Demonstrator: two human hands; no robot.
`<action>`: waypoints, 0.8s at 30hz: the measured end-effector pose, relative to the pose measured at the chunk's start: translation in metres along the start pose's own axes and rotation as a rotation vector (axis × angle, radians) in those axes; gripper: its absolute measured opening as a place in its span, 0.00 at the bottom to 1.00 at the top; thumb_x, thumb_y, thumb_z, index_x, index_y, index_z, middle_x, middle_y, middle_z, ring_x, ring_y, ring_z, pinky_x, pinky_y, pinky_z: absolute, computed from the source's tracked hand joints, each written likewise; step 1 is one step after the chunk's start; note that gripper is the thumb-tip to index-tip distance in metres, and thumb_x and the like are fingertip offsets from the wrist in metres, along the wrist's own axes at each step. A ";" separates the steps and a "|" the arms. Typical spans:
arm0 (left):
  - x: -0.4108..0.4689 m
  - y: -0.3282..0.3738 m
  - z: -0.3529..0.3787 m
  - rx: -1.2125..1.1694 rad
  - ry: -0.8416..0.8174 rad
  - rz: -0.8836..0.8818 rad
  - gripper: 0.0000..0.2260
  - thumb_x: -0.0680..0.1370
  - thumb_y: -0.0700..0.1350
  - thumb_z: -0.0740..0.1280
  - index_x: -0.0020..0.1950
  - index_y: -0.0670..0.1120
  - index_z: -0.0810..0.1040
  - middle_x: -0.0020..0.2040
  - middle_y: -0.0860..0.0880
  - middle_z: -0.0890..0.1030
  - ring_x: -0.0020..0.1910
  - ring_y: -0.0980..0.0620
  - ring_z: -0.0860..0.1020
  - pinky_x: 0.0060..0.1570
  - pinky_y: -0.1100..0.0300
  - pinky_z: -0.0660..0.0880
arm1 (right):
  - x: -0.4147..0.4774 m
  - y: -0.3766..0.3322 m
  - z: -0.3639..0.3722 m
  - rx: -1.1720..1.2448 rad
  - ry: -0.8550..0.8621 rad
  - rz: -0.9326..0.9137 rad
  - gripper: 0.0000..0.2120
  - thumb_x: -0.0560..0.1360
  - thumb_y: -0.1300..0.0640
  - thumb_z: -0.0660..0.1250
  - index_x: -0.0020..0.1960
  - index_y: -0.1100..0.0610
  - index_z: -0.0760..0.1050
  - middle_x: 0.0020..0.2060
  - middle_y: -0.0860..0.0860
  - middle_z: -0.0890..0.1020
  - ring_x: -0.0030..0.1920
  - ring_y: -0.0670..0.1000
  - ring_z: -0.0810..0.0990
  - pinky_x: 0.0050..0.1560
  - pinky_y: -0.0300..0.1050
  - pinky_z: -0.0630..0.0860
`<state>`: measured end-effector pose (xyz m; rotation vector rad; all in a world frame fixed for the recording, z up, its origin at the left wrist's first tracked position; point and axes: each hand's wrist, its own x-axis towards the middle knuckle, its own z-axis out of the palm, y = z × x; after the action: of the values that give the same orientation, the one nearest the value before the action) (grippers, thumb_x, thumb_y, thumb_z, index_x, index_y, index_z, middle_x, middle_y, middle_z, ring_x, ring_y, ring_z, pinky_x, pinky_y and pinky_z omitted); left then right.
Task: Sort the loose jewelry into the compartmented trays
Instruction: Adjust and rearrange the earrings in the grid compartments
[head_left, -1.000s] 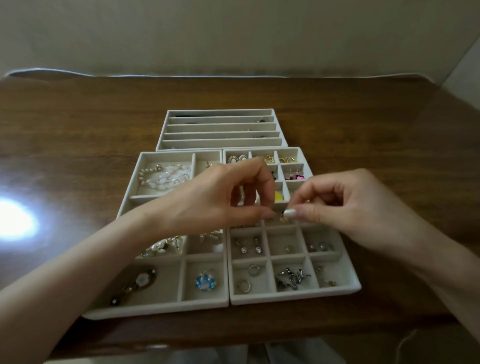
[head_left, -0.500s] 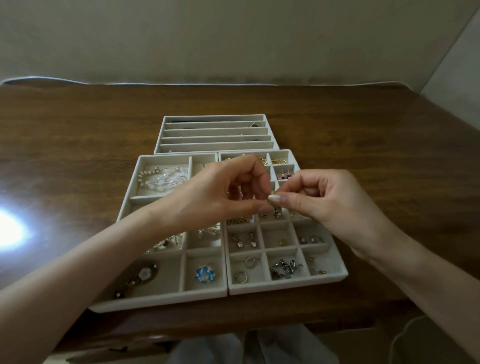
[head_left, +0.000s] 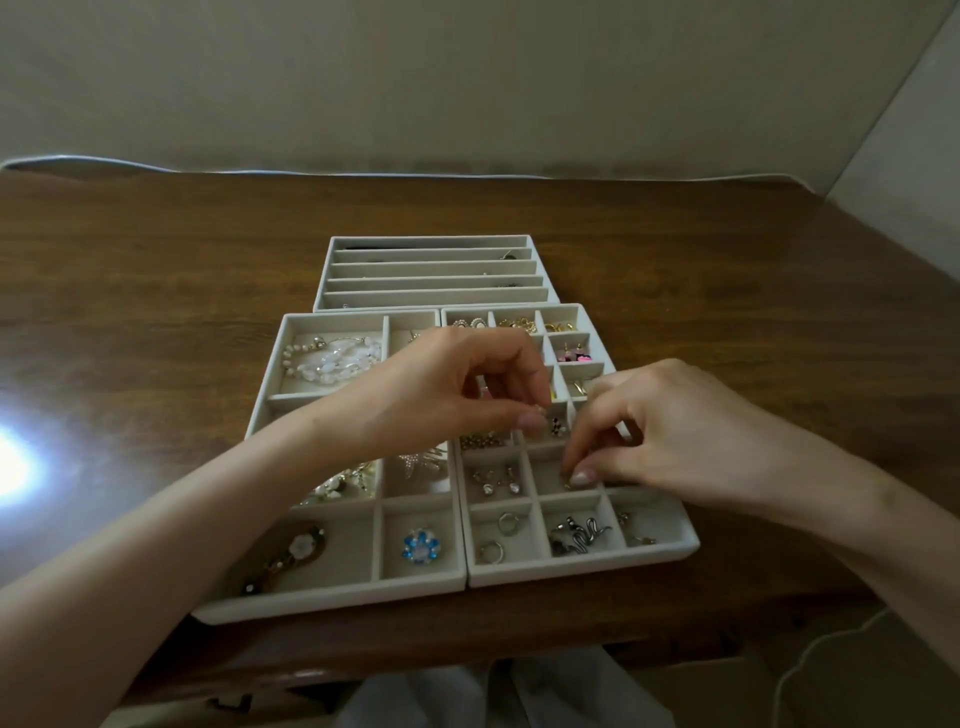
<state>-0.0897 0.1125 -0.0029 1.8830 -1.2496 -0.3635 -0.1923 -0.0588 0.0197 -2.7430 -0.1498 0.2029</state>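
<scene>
Left hand (head_left: 457, 400) pinches tiny gold piece (head_left: 540, 410) above compartmented tray (head_left: 582, 565). Right hand (head_left: 675, 441) just beside, fingertips lowered into compartment beneath; whether holding anything, cannot tell.

One head-worn camera looks forward and down, close above the trays (head_left: 582, 565).

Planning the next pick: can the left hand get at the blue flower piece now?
Probably yes: the blue flower piece lies uncovered, alone in its compartment, close to the left hand, though it seems to pinch a small piece.
</scene>
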 end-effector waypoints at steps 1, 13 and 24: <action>0.000 0.000 0.000 0.001 0.000 -0.001 0.06 0.71 0.44 0.72 0.46 0.47 0.78 0.39 0.51 0.82 0.39 0.55 0.80 0.41 0.55 0.78 | 0.000 -0.001 0.000 -0.015 -0.009 0.003 0.02 0.70 0.50 0.73 0.42 0.43 0.81 0.41 0.40 0.78 0.45 0.39 0.75 0.45 0.36 0.70; 0.000 -0.001 -0.001 -0.009 -0.046 -0.031 0.06 0.73 0.40 0.71 0.48 0.46 0.78 0.38 0.53 0.81 0.36 0.61 0.78 0.38 0.67 0.74 | 0.001 0.000 0.006 0.178 0.139 0.035 0.07 0.72 0.58 0.71 0.37 0.48 0.77 0.34 0.43 0.78 0.36 0.35 0.76 0.35 0.31 0.71; 0.001 -0.003 -0.001 0.008 -0.047 -0.018 0.07 0.71 0.42 0.72 0.49 0.47 0.81 0.40 0.54 0.83 0.39 0.60 0.80 0.41 0.64 0.77 | 0.000 0.010 -0.003 0.611 0.071 0.084 0.05 0.73 0.66 0.68 0.44 0.57 0.78 0.36 0.55 0.82 0.33 0.50 0.82 0.33 0.41 0.79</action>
<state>-0.0870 0.1121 -0.0044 1.9036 -1.2675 -0.4156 -0.1913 -0.0691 0.0192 -2.1442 0.0435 0.1436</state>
